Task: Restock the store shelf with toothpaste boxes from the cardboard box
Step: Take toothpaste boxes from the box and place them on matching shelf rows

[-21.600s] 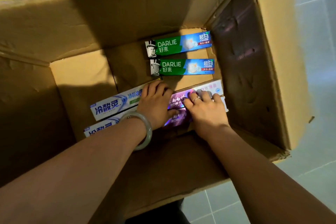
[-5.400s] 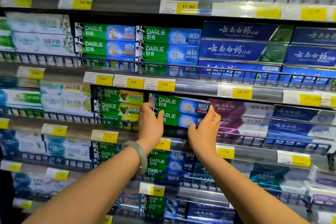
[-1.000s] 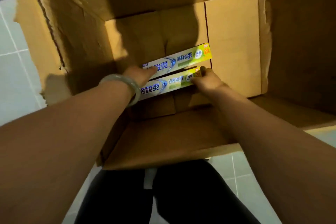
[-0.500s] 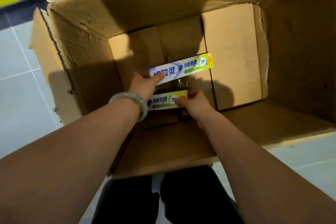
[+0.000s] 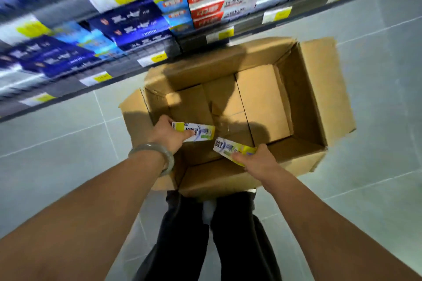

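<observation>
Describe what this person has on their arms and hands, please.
Both forearms are bare, with no sleeves or gloves in view. The left hand has a smooth, pale grey-green bangle round its wrist. On the right hand I can make out no ring or watch.

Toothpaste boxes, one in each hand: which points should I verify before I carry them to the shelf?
1. Left grip is curled round the left toothpaste box: ok.
2. Right grip is curled round the right toothpaste box: ok.
3. The two boxes are apart, not touching: ok.
4. Cardboard box holds no more stock: cannot tell, its near corner is hidden by the hands.
5. Free slot on the shelf: cannot tell, the view is blurred.
</observation>
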`<action>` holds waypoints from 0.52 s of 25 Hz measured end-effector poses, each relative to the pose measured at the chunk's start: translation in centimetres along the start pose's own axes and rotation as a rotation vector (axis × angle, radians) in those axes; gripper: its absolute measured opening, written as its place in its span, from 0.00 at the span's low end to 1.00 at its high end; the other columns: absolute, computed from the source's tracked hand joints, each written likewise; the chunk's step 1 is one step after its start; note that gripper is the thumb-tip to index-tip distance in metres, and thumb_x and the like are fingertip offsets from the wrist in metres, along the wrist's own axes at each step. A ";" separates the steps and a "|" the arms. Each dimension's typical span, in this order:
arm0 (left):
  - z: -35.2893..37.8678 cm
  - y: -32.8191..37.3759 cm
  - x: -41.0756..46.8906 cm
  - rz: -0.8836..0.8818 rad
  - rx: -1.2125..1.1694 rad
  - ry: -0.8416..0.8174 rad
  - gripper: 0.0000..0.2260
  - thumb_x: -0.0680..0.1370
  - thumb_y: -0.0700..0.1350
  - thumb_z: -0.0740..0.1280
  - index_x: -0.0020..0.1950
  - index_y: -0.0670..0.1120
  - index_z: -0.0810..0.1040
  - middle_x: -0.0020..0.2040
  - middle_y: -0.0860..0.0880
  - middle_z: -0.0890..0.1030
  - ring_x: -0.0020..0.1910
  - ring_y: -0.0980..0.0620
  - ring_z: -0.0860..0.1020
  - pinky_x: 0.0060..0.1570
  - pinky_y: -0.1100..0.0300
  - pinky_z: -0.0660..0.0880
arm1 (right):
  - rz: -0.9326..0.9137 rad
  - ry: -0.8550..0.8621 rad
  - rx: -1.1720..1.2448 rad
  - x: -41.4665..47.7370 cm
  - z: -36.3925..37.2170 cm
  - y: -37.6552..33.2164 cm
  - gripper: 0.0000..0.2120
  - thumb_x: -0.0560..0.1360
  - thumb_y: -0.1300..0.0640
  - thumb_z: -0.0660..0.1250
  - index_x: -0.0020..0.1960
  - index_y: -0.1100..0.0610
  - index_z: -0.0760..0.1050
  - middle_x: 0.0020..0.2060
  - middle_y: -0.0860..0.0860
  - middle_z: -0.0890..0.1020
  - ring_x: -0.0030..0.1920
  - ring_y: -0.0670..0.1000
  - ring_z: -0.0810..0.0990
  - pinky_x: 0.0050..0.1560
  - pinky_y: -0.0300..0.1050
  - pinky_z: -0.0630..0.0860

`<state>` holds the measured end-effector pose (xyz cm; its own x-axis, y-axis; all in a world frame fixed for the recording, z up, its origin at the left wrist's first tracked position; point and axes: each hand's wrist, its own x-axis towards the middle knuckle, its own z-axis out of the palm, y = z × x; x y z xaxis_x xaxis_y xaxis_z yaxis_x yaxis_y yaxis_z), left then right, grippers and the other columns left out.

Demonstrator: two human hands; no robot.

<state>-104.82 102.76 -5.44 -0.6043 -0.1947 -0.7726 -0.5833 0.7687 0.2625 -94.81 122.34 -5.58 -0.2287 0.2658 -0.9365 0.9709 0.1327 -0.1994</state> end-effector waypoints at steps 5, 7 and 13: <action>-9.4 6.0 -9.5 0.234 0.254 -0.130 0.20 0.69 0.53 0.75 0.52 0.45 0.72 0.47 0.47 0.78 0.45 0.49 0.75 0.41 0.58 0.68 | -0.073 0.122 0.142 -13.0 -7.0 -3.3 0.33 0.60 0.42 0.75 0.57 0.60 0.73 0.47 0.57 0.82 0.43 0.54 0.76 0.43 0.46 0.72; -13.1 7.6 -13.7 0.260 0.265 -0.174 0.18 0.68 0.52 0.75 0.50 0.46 0.72 0.47 0.48 0.78 0.45 0.49 0.76 0.42 0.58 0.69 | -0.113 0.167 0.256 -18.6 -9.7 -3.8 0.27 0.64 0.47 0.76 0.54 0.60 0.71 0.48 0.57 0.81 0.45 0.55 0.77 0.47 0.50 0.75; -19.7 9.3 -25.7 0.296 0.054 -0.239 0.12 0.67 0.46 0.77 0.41 0.50 0.74 0.42 0.50 0.80 0.44 0.50 0.79 0.50 0.53 0.77 | -0.149 0.092 0.693 -33.3 -14.4 -2.5 0.12 0.70 0.58 0.74 0.48 0.56 0.72 0.40 0.54 0.80 0.36 0.50 0.77 0.39 0.42 0.74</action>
<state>-105.43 102.87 28.21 -0.5947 0.1832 -0.7828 -0.3692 0.8027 0.4684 -90.66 126.92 30.23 -0.3380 0.3753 -0.8631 0.7435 -0.4557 -0.4894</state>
